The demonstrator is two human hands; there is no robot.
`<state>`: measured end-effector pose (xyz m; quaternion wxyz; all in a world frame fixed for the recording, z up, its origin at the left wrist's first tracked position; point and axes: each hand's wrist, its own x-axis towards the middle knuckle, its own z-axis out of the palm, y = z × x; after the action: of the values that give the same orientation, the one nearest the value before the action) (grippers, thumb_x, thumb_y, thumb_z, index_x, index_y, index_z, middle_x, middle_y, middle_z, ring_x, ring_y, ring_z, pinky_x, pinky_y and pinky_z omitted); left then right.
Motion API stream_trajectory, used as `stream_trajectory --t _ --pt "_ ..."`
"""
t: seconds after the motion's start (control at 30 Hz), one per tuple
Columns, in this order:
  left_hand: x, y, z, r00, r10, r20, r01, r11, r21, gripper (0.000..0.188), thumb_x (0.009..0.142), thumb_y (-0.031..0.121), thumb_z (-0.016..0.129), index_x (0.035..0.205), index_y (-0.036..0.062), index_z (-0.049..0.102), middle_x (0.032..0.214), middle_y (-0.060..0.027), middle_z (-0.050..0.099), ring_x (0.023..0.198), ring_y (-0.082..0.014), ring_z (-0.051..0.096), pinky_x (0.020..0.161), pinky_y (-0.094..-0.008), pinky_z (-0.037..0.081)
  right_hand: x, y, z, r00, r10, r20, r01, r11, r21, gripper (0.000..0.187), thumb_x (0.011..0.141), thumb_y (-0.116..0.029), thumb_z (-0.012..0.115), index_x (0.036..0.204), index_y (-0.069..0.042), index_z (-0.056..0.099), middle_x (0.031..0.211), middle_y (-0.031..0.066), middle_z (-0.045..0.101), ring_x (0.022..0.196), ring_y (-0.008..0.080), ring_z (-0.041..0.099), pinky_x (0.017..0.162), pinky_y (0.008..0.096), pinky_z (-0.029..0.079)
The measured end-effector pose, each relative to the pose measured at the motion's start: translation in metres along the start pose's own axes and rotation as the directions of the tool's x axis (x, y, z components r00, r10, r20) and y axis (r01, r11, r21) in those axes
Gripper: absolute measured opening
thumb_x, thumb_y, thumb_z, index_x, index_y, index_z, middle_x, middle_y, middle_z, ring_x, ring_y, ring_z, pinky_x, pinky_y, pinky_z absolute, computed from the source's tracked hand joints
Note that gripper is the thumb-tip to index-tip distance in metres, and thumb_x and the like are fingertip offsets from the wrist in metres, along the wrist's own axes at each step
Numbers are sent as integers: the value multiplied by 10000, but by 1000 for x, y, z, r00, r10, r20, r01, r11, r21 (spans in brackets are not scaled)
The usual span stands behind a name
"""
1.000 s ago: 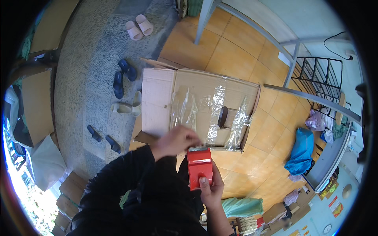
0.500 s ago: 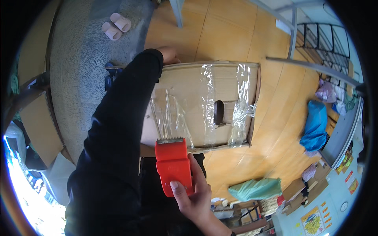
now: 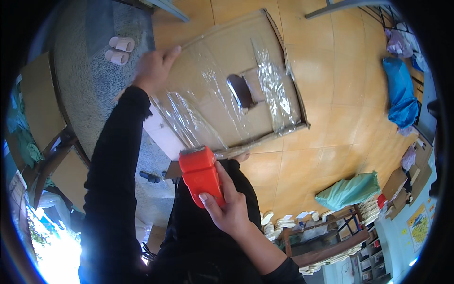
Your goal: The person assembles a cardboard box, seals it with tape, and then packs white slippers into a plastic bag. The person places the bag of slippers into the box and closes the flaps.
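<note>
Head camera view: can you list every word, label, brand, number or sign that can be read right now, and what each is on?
None can be read clearly.
Red tape dispenser in the right hand: a faint mark, too blurred to read.
Cardboard box: no lettering that I can make out.
Wall poster, far right: any print is too small to read.

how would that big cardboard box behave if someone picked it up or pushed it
The cardboard box is probably fairly stiff, since it looks broad and flat, though it may bend around the oblong opening. The glossy clear tape suggests slippery patches.
</note>
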<state>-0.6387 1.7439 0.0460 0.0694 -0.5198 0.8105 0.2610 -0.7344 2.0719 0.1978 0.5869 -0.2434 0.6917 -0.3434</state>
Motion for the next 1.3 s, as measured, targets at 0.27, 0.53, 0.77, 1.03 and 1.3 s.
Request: stream_trajectory --t 0.27,0.53,0.77,1.03,1.3 --pt "33 -27 1 995 97 -11 -97 994 -55 642 972 592 431 1069 20 707 930 -243 686 976 -409 642 881 -432 479 -65 141 -9 986 -105 -128 108 994 23 740 815 -227 779 1421 15 431 1255 292 599 1102 402 647 920 408 536" --pt "-86 -6 11 715 430 -551 -399 899 183 312 959 260 616 1111 -13 628 1085 -171 633 997 -278 611 882 -377 475 29 261 17 984 -143 -105 144 990 -4 736 861 -292 718 1485 -111 372 1083 236 649 951 424 623 859 456 509" --pt "-307 11 92 936 309 -172 -311 950 13 216 849 233 727 910 32 676 985 -132 653 909 -318 602 811 -413 481 53 252 9 988 -145 -47 142 989 -50 701 877 -305 699 1474 -118 384 1061 266 646 957 436 639 871 472 507" --pt "-233 46 125 804 594 28 -546 718 431 790 935 400 607 1533 27 251 1589 -253 191 1480 -427 164 1169 -576 108 105 275 32 890 -439 -124 411 889 -201 693 879 -320 696 1488 -188 392 1207 228 625 1058 417 608 916 463 470" --pt "-204 27 129 810 582 -70 -504 751 426 783 982 389 551 1512 -71 206 1560 -320 199 1468 -465 165 1181 -515 160 159 365 32 979 -168 -119 146 974 -175 652 907 -439 631 1493 -287 390 1166 121 676 1083 298 639 967 555 391"
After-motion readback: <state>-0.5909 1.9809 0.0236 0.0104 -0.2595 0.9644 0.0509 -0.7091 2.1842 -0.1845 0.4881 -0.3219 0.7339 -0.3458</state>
